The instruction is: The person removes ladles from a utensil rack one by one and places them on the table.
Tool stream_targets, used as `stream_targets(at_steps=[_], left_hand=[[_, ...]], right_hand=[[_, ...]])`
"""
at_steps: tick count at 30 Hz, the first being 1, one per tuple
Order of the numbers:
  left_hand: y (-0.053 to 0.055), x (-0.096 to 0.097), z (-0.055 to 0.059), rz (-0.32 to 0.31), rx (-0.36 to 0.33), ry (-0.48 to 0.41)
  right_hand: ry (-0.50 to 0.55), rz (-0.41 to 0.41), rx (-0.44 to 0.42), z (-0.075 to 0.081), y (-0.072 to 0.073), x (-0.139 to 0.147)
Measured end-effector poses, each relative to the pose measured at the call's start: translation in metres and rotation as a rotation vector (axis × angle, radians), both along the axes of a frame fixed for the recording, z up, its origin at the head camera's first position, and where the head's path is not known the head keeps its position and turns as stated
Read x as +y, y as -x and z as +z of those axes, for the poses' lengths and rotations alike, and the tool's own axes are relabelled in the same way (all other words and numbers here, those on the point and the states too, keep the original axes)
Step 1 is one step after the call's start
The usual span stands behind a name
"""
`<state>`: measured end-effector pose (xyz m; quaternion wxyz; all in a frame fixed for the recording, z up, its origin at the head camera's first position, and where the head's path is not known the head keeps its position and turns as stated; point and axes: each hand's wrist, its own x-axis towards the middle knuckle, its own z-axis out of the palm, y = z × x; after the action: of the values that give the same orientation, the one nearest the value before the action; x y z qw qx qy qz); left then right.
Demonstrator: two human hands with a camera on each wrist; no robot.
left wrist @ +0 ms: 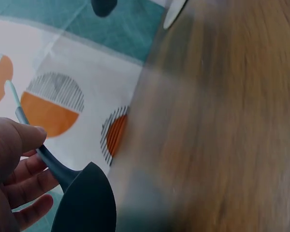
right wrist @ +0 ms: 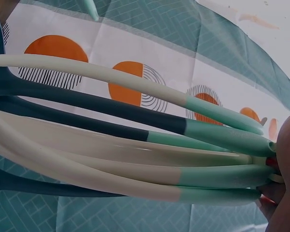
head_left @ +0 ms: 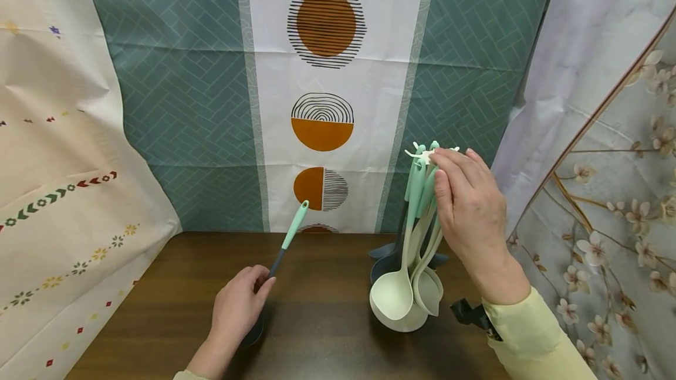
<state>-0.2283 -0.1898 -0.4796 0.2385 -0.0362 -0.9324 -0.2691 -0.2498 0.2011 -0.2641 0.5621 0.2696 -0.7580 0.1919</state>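
My left hand [head_left: 240, 304] pinches the dark shaft of a cooking utensil [head_left: 293, 227] with a mint handle, held tilted with the handle end up. Its broad dark head [left wrist: 87, 198] shows in the left wrist view, but the exact kind cannot be told. On the right, my right hand [head_left: 470, 201] grips the white hooked top of a utensil stand [head_left: 425, 157], its fingertips partly hidden. Around the stand hang several utensils with mint handles [right wrist: 227, 176], some cream and some dark blue. A cream ladle [head_left: 392, 295] hangs in front.
The stand's round cream base [head_left: 404, 322] rests on a dark brown wooden table [head_left: 322, 321]. Behind it hangs a teal and white cloth [head_left: 179, 104] with orange circles. A patterned cream cloth [head_left: 53, 133] borders the left, a floral curtain [head_left: 607, 239] the right.
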Motion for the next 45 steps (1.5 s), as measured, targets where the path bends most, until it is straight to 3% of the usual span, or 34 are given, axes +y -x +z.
stream_targets(at_steps=[12,19,45], left_hand=[[0.003,-0.034,-0.017,0.051,-0.108,0.031],[0.002,-0.055,-0.017,0.065,-0.126,0.056],[0.005,-0.124,-0.016,0.120,-0.310,0.145]], right_hand=[[0.007,-0.001,-0.011,-0.003,0.000,0.002],[0.009,0.006,0.001,-0.003,0.001,0.001],[0.011,0.013,-0.002,-0.002,0.000,0.000]])
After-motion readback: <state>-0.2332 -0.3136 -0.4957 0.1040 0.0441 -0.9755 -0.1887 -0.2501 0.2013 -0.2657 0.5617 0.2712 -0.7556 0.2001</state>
